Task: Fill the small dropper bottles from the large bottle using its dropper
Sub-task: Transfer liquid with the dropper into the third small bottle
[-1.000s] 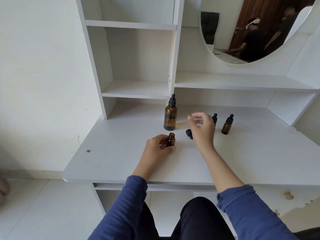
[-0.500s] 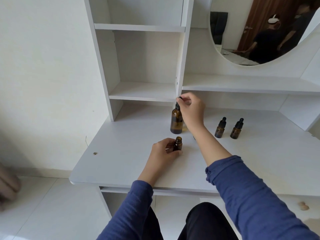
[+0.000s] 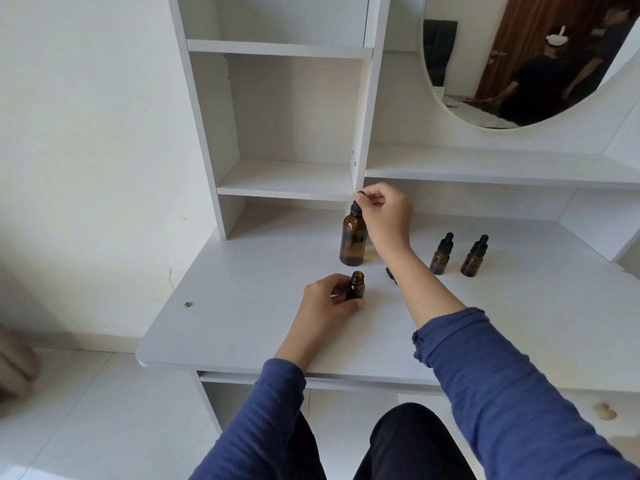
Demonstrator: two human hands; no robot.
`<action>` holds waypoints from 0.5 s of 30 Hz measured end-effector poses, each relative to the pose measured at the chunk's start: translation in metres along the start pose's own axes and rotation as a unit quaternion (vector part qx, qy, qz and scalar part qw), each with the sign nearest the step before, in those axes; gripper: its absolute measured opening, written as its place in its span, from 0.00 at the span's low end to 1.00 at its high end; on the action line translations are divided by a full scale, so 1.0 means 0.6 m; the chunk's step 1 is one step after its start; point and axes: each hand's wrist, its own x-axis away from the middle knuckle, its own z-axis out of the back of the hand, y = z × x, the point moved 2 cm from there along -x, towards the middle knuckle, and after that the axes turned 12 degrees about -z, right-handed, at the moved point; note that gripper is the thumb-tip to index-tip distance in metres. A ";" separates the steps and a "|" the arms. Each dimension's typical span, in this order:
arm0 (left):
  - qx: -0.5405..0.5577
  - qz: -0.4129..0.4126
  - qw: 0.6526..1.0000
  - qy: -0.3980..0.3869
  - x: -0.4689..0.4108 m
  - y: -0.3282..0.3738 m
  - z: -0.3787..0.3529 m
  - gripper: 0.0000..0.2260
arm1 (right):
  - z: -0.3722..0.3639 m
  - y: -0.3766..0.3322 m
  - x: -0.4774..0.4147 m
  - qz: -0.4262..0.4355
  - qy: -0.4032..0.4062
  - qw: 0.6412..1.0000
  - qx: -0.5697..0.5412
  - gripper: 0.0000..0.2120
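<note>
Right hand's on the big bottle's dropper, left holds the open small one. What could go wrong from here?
1. Only the right hand touches the large bottle, pinching its dropper; nothing steadies the body, so twisting or pulling may tip it.
2. The small open bottle in the left hand has a narrow neck; drops could miss onto the desk.
3. The loose cap lies partly hidden by the right forearm, which could sweep it away.

We're in a bedroom at home: a white dressing table (image 3: 242, 327) with open shelves (image 3: 287, 181), a round mirror (image 3: 502, 64) reflecting a bed
</note>
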 end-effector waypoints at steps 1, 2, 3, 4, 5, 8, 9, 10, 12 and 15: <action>0.002 0.002 1.000 0.000 0.000 0.001 0.000 0.11 | 0.000 0.000 0.002 -0.009 -0.002 1.000 -0.008 0.03; 0.003 0.003 1.000 -0.001 0.000 0.000 0.000 0.12 | 0.000 0.000 0.004 -0.016 -0.005 1.000 -0.015 0.03; 0.002 0.004 1.000 -0.002 0.001 0.001 0.001 0.12 | 0.000 -0.001 0.005 -0.019 -0.006 1.000 -0.018 0.03; 0.002 0.003 1.000 -0.003 0.001 0.002 0.001 0.12 | 0.000 -0.002 0.006 -0.020 -0.007 1.000 -0.019 0.03; 0.003 0.003 1.000 -0.004 0.002 0.003 0.001 0.12 | 0.000 -0.003 0.006 -0.018 -0.006 1.000 -0.017 0.03; 0.011 0.001 1.000 -0.003 0.003 0.007 0.002 0.11 | 0.001 -0.006 0.004 -0.011 0.000 1.000 -0.007 0.02; 0.013 0.000 1.000 -0.004 0.004 0.008 0.002 0.11 | 0.002 -0.008 0.003 -0.010 0.004 1.000 -0.009 0.02; 0.014 0.000 1.000 -0.004 0.003 0.008 0.002 0.11 | 0.003 -0.011 0.002 -0.007 0.008 1.000 -0.013 0.02; 0.014 -0.001 1.000 -0.005 0.004 0.008 0.002 0.11 | 0.007 -0.021 0.000 0.006 0.020 1.000 -0.020 0.03; 0.011 -0.002 1.000 -0.007 0.004 0.009 0.002 0.11 | 0.016 -0.041 -0.005 0.039 0.044 0.998 -0.029 0.03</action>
